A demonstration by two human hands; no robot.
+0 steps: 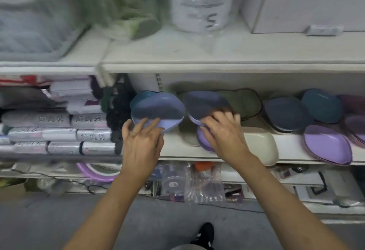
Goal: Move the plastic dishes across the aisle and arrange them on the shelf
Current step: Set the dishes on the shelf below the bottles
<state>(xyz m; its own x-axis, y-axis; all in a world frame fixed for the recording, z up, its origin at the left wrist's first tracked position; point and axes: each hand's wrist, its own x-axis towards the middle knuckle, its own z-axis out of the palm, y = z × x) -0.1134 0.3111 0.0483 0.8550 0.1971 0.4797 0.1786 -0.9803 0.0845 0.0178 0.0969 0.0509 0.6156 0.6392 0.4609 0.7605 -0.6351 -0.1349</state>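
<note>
Whole view is motion-blurred, esp. the upper shelf: a grey bag, sth green and a clear labelled tub there are hard to make out. Left hand has fingers spread nearly straight, tips on the near rim of a periwinkle dish, thumb out to the side; not curled round it as far as can be seen. Right hand grasps a second periwinkle dish at its near edge, fingers curled over the rim; a purple dish lies partly hidden under that hand and wrist. Both periwinkle dishes sit tilted on the middle shelf, side by side, a teal one peeking out behind the left one. Dishes are smooth matte plastic, leaf/petal-shaped, shallow. Behind the right one is a dull green dish; further right are stacked dark blue, teal and lilac dishes, the far-right ones cut off by the frame. A cream rounded tray lies just right of the right wrist. Left bay holds wrapped white packs, print unreadable.
</note>
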